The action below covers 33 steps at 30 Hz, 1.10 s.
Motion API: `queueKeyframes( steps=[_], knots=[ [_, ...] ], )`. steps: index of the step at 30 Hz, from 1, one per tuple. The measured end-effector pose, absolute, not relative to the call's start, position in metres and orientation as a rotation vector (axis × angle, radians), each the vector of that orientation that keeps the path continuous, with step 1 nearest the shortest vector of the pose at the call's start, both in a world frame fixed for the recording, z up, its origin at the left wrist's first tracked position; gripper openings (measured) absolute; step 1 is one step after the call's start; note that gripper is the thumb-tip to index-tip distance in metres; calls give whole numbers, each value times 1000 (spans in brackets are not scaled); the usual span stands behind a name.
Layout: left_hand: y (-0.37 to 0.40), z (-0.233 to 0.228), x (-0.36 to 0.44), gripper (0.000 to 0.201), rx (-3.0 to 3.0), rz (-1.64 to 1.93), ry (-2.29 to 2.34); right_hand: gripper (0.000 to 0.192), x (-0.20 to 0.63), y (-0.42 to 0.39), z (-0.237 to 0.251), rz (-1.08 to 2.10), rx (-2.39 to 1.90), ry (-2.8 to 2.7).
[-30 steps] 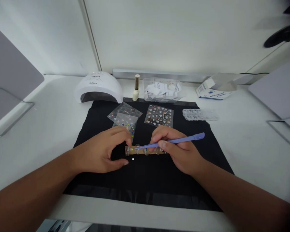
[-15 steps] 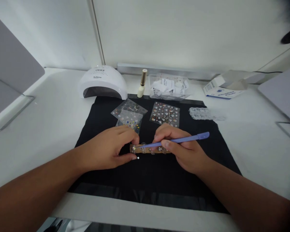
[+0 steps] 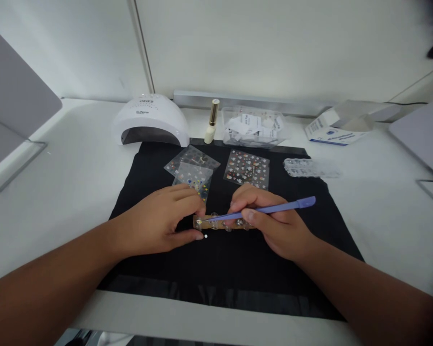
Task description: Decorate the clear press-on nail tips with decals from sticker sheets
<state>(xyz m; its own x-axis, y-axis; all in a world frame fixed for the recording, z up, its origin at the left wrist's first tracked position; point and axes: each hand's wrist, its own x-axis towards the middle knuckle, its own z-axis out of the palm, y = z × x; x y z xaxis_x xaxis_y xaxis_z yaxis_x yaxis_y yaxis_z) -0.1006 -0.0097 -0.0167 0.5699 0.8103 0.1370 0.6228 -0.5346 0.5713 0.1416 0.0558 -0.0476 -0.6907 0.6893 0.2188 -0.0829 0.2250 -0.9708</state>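
A narrow tan strip (image 3: 221, 223) lies on the black cloth, with several clear nail tips fixed across it. My left hand (image 3: 166, 218) has its thumb and index finger closed around the strip's left end. A small yellow-and-white sticker (image 3: 199, 221) shows on the nail tip there. In my right hand (image 3: 274, 221) are slim purple tweezers (image 3: 274, 208), held like a pen, their fine point on or just over that sticker. The right fingertips also rest at the strip's right part, partly hiding it. A small white dot (image 3: 206, 236) lies beside my left thumb.
Behind my hands lie clear sticker sheets (image 3: 248, 168) on the black cloth (image 3: 216, 269). Further back stand a white nail lamp (image 3: 151, 115), a polish bottle (image 3: 210, 127), a plastic box of packets (image 3: 254, 127) and an opened carton (image 3: 339, 129). A clear nail-tip case (image 3: 303, 167) lies right.
The view has shifted slightly. Both hands keep their grip, and the tweezers' point stays at the left nail tip, where the sticker now shows more plainly.
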Motion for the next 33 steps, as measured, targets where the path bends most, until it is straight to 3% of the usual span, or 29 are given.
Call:
queueKeyframes(
  steps=[33],
  knots=[
    [-11, -15, -101, 24, 2325, 571, 1156, 11, 145, 57, -50, 1634, -552, -1699]
  ],
)
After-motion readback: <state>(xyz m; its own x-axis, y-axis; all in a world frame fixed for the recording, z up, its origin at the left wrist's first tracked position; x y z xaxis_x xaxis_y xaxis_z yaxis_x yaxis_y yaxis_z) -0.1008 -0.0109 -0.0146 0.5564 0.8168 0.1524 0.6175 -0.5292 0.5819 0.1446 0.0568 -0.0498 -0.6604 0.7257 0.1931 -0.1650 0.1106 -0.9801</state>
